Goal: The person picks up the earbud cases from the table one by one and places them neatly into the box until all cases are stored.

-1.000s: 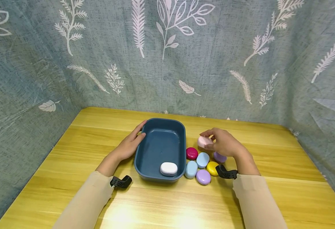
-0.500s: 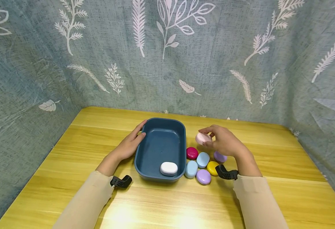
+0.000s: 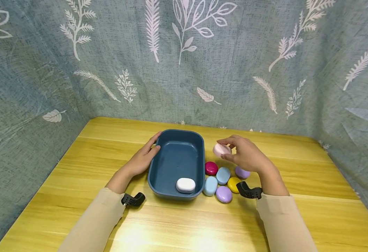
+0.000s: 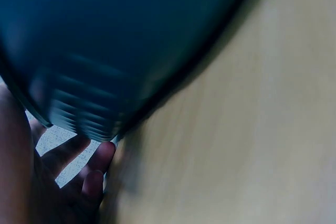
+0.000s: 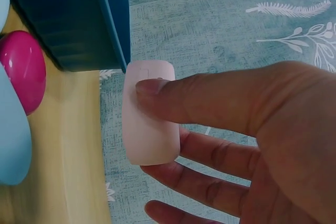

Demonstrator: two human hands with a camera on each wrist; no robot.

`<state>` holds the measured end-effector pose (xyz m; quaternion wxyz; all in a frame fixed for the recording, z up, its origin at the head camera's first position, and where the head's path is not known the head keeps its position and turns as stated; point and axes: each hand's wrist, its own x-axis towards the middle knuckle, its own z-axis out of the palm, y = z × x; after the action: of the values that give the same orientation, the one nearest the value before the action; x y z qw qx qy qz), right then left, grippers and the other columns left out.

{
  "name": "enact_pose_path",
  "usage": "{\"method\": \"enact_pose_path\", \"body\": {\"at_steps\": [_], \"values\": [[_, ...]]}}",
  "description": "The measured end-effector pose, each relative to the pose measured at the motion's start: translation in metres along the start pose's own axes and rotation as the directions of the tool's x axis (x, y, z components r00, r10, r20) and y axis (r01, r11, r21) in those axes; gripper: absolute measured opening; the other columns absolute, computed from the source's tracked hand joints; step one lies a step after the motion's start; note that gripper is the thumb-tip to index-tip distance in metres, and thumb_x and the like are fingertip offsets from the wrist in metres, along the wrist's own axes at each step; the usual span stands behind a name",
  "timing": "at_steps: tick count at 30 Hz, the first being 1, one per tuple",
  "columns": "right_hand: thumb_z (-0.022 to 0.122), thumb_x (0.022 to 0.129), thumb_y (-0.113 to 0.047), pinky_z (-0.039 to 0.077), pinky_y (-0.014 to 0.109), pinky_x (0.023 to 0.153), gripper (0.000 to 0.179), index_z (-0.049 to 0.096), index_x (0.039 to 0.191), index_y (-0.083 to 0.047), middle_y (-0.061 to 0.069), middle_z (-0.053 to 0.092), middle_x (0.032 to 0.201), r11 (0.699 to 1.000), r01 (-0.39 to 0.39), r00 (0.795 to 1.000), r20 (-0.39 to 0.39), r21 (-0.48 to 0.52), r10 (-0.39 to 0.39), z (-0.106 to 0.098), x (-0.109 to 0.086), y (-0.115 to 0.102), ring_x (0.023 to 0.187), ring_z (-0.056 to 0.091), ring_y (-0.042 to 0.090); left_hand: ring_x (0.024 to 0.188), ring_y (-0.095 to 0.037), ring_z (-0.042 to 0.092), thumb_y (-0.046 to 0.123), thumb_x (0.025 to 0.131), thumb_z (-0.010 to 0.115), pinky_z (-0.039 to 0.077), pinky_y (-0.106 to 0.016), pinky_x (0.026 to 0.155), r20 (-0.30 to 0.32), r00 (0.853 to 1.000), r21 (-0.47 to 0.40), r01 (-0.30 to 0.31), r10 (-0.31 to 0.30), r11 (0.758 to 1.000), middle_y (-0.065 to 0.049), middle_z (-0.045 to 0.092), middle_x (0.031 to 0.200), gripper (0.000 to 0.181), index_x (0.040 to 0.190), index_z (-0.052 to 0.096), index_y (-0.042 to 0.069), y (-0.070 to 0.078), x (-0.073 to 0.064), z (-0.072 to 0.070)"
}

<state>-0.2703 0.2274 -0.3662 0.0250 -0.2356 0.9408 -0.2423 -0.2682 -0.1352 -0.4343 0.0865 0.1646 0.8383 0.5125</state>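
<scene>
In the head view a dark blue plastic bin [image 3: 176, 164] stands on the wooden table, with a small white oval case [image 3: 185, 185] inside at its near right. My left hand [image 3: 142, 159] rests against the bin's left side, thumb and forefinger at the rim. In the left wrist view its fingers [image 4: 102, 156] touch the bin's outer wall [image 4: 94, 77]. My right hand [image 3: 247, 154] pinches a small pale pink oval case [image 3: 221, 150] between thumb and fingers, raised above the table right of the bin. The right wrist view shows the thumb lying across the pink case [image 5: 151, 140].
Right of the bin lie a magenta case [image 3: 211, 168], two light blue cases [image 3: 223, 175], a yellow case [image 3: 234, 185] and two lilac cases [image 3: 224, 194], close together. A patterned grey-blue cloth [image 3: 184, 87] hangs behind the wooden table [image 3: 171, 224].
My right hand has lifted the pale pink case and carried it slightly leftward, towards the bin. My left hand and the bin have stayed in place.
</scene>
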Motion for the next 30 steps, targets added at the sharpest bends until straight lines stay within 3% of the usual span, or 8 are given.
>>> {"method": "enact_pose_path", "body": {"at_steps": [30], "values": [[0.071,0.089,-0.024,0.050,0.042,0.089,0.044,0.061,0.132,-0.017,-0.002,0.063,0.124,0.995,0.098,0.994,-0.041,-0.015,-0.098,-0.004,-0.004,-0.023,0.108,0.059,0.022,0.148,-0.028,0.022,0.045,0.104,0.033,0.021,-0.055,0.118,-0.004,1.000,0.007,0.001,-0.001,1.000,0.008,0.010,0.163,0.052,0.152,0.012,0.047,0.001,0.000,0.000]]}}
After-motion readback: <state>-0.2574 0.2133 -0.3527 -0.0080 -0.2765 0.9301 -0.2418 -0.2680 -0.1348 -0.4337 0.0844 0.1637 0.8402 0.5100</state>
